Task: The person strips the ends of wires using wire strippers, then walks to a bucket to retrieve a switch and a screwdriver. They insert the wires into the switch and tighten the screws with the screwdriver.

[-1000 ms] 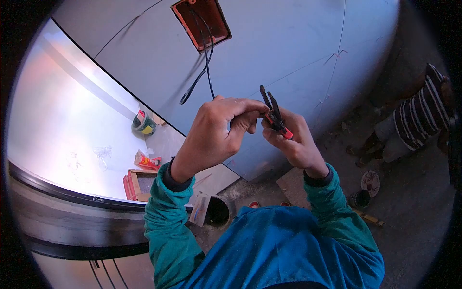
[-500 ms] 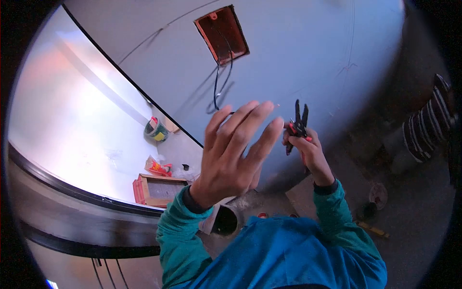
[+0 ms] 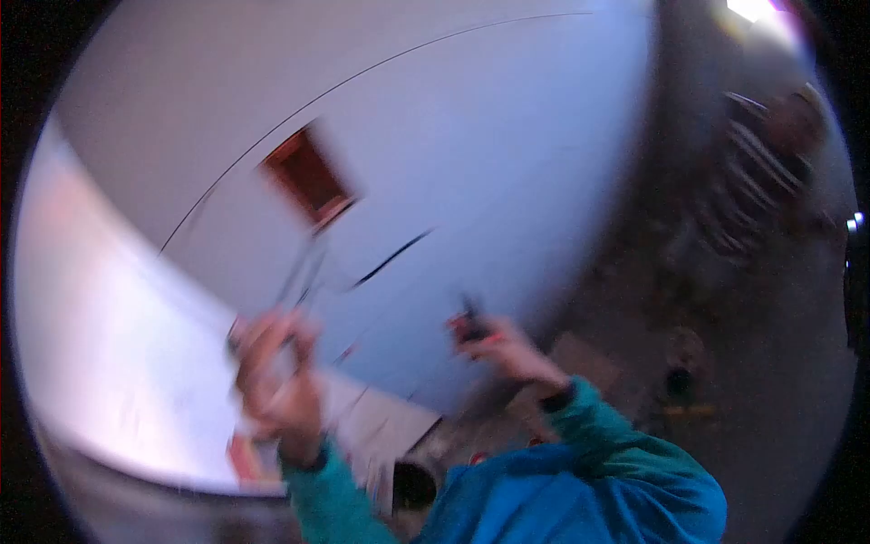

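Note:
My left hand (image 3: 279, 381) is raised at the lower left in front of the wall, its fingers bent and smeared by motion. Dark wires (image 3: 304, 272) hang from the reddish recessed wall box (image 3: 310, 177) down towards its fingertips; blur hides whether the hand grips them. My right hand (image 3: 512, 352) is closed around black and red pliers (image 3: 473, 326), jaws pointing up, a short way off the wall. Between the two hands and higher up, a dark strip (image 3: 392, 258), perhaps a piece of cable, shows against the wall.
A person in a striped garment (image 3: 757, 172) is at the right in the dark part of the room. A dark-mouthed bucket (image 3: 414, 487) stands on the floor by my body. A yellow bar-shaped object (image 3: 691, 411) lies on the floor at right.
The view has swung, so the wall box sits lower and further left. My left hand has gone down and left, its spread fingers now bent. The right hand still holds the pliers.

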Tool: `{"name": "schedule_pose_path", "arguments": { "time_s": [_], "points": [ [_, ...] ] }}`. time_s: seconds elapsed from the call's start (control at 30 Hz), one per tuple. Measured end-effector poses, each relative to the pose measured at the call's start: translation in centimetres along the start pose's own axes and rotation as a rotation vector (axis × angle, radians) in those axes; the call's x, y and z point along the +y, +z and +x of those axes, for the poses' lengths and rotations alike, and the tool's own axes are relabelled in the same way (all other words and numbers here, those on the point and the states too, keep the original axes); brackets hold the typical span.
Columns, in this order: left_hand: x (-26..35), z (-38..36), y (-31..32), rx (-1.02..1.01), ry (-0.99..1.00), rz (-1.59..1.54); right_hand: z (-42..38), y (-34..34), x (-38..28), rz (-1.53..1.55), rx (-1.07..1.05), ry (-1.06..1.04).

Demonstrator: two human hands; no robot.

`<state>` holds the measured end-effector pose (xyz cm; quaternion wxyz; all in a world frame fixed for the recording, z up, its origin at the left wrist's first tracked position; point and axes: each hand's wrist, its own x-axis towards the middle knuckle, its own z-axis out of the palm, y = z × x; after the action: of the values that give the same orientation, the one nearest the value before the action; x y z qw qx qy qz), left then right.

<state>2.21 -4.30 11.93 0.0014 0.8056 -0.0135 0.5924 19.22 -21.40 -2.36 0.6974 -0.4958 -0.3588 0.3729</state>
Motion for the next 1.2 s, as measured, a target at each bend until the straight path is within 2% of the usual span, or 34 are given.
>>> {"name": "schedule_pose_path", "arguments": {
  "time_s": [0.03, 0.07, 0.1, 0.13, 0.17, 0.2, 0.23, 0.3, 0.33, 0.43, 0.47, 0.5, 0.57, 0.6, 0.7, 0.83, 0.9, 0.93, 1.0, 1.03, 1.07, 1.1, 1.13, 1.17, 1.2],
  "points": [
    [0.3, -1.6, -0.8, -0.038, -0.513, -0.269, 0.0, 0.0, 0.9, 0.035, 0.018, -0.087],
    [-0.2, -2.5, -0.5, -0.003, -0.486, -0.266, 0.6, -0.6, 2.9, 0.215, -0.063, -0.148],
    [0.6, -2.7, -0.6, -0.117, -0.616, -0.28, 0.8, 0.3, 2.7, 0.154, 0.04, -0.269],
    [-0.4, -3.7, -0.4, -0.332, -0.539, -0.221, 0.6, 0.6, 2.4, 0.074, 0.109, -0.361],
    [-0.2, -4.2, 0.5, -0.367, -0.377, -0.246, 0.6, 1.0, 2.0, 0.012, 0.147, -0.44],
    [1.0, -4.0, 1.5, -0.419, -0.258, -0.113, 0.6, 1.2, 1.1, 0.012, 0.179, -0.463],
    [0.9, -4.2, 1.7, -0.692, -0.48, -0.167, 0.7, 1.6, 0.4, -0.037, 0.199, -0.535],
    [3.6, -4.3, 1.8, -0.514, -0.209, -0.259, 0.4, 3.6, -1.5, -0.099, 0.199, -0.617],
    [4.6, -3.3, 2.4, -0.559, -0.099, -0.155, 0.6, 3.6, -2.6, -0.137, 0.131, -0.673],
    [3.5, -2.8, 3.1, -0.582, 0.018, -0.173, 0.3, 3.4, -4.7, -0.171, 0.039, -0.783],
    [3.2, -2.6, 3.2, -0.52, 0.11, -0.169, 0.4, 3.3, -4.7, -0.203, 0.023, -0.846],
    [3.3, -2.7, 3.2, -0.519, 0.118, -0.172, 0.4, 3.2, -4.7, -0.234, 0.004, -0.907],
    [3.1, -3.1, 3.1, -0.585, -0.127, -0.187, 0.4, 3.4, -4.8, -0.241, 0.038, -0.976],
    [3.1, -3.1, 3.1, -0.59, -0.126, -0.186, 0.3, 3.6, -4.7, -0.242, 0.064, -1.039],
    [3.1, -3.0, 3.7, -0.535, -0.104, -0.145, 0.4, 4.0, -4.1, -0.235, 0.171, -0.969],
    [3.8, -2.6, 4.6, -0.499, -0.018, -0.128, 0.7, 3.6, -3.9, -0.265, 0.197, -0.974],
    [4.0, -2.4, 4.9, -0.482, 0.027, -0.09, 0.9, 3.3, -4.1, -0.539, 0.295, -1.267],
    [4.2, -2.3, 4.9, -0.469, 0.001, -0.152, 0.8, 3.4, -4.1, -0.54, 0.3, -1.262],
    [4.6, -1.9, 4.7, -0.461, -0.029, -0.214, 0.7, 3.9, -3.8, -0.249, 0.361, -1.012],
    [4.9, -1.7, 4.4, -0.469, -0.187, -0.247, 0.5, 3.6, -3.5, -0.25, 0.363, -1.004],
    [5.1, -1.6, 4.2, -0.475, -0.348, -0.277, 0.3, 3.1, -3.1, -0.237, 0.34, -0.784],
    [5.1, -1.8, 4.3, -0.475, -0.363, -0.275, 0.1, 2.8, -2.7, -0.227, 0.308, -0.561],
    [5.2, -1.8, 4.6, -0.473, -0.333, -0.273, 0.0, 2.8, -2.5, -0.266, 0.236, -0.435],
    [5.3, -1.8, 4.8, -0.472, -0.301, -0.27, -0.3, 2.8, -2.5, -0.268, 0.235, -0.433],
    [5.3, -1.7, 5.0, -0.473, -0.304, -0.27, -0.7, 3.2, -3.0, -0.211, 0.15, -0.318]
  ]
}}
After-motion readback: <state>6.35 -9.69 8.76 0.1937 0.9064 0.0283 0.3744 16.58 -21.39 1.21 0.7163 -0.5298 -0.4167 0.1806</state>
